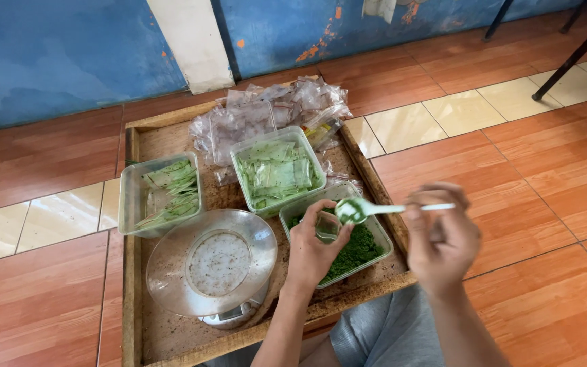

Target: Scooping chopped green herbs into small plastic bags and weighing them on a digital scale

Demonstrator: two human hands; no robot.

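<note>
My left hand (314, 248) holds a small clear plastic bag (327, 226) open over a rectangular clear tub of green powder (365, 251). My right hand (443, 234) grips a white plastic spoon (375, 209) by its handle. The spoon's bowl carries green powder and hovers at the bag's mouth. Both hands are above the right front part of a shallow wooden tray (134, 272) on the floor.
On the tray sit a kitchen scale with a clear round bowl (208, 261), a tub of filled green packets (276, 170), a tub of green strips (161, 194) and a heap of empty clear bags (273, 105). A blue wall and black furniture legs (572, 58) stand behind.
</note>
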